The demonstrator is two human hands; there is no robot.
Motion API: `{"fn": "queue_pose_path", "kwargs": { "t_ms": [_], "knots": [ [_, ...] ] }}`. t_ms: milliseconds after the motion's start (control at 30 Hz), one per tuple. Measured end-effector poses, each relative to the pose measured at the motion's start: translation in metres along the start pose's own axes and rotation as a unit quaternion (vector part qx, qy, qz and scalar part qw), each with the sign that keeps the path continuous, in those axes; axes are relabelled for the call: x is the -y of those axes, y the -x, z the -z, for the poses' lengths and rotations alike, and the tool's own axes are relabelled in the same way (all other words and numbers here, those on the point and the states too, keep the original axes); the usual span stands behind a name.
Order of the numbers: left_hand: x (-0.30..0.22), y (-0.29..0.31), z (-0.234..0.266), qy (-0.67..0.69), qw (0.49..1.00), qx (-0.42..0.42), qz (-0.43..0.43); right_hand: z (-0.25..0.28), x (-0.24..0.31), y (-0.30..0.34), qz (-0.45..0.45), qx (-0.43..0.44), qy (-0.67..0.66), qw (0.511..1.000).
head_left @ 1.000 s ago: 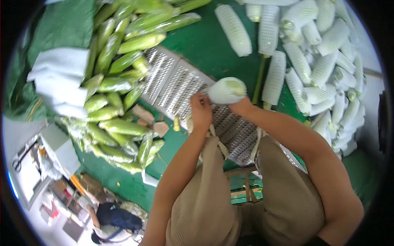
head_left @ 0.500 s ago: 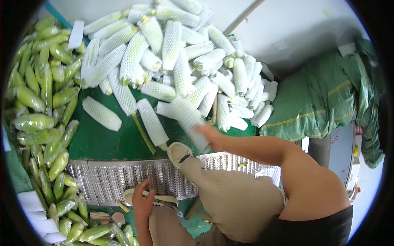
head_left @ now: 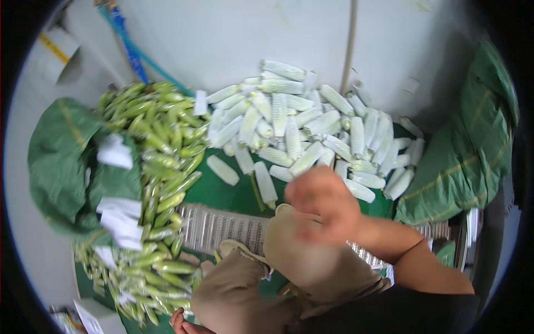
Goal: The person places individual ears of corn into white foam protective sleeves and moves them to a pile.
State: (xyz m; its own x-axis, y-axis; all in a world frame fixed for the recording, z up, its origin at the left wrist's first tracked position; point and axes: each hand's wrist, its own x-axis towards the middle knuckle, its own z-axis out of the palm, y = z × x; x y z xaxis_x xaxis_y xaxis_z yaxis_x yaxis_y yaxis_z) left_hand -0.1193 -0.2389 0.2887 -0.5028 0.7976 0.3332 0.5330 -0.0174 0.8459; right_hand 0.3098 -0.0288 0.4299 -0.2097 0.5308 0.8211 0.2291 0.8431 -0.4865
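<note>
While the right hand [head_left: 325, 205] is near net-sleeved cobs [head_left: 292, 138] and the left hand [head_left: 186, 324] near film-wrapped cobs [head_left: 174, 267], neither grip is determinable.

Green sack [head_left: 461, 150] at right, perforated metal strip [head_left: 214, 229] on green floor [head_left: 219, 195], beige pole [head_left: 350, 44] along pale wall [head_left: 233, 33]

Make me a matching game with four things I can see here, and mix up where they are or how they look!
1. right hand
2. white netted vegetables
3. green wrapped vegetables
4. metal grating

A. heaped along the picture's left side
B. silver-grey with rows of holes
C. blurred, in front of a knee
D. heaped in the upper middle

Right pairs: 1-C, 2-D, 3-A, 4-B
</note>
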Motion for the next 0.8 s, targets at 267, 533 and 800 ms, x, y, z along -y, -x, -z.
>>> {"fn": "queue_pose_path", "kwargs": {
  "t_ms": [267,533,800],
  "knots": [
    [-0.156,0.036,-0.054,-0.202,0.920,0.093,-0.323,-0.032,0.175,-0.066,0.130,-0.308,-0.160,0.929],
    [0.208,0.085,0.043,-0.426,0.769,0.165,-0.447,-0.024,0.183,-0.045,0.075,-0.427,-0.134,0.891],
    [0.016,0.058,0.010,-0.339,0.841,0.172,-0.386,-0.034,0.141,-0.032,0.101,-0.442,-0.166,0.876]
  ]
}}
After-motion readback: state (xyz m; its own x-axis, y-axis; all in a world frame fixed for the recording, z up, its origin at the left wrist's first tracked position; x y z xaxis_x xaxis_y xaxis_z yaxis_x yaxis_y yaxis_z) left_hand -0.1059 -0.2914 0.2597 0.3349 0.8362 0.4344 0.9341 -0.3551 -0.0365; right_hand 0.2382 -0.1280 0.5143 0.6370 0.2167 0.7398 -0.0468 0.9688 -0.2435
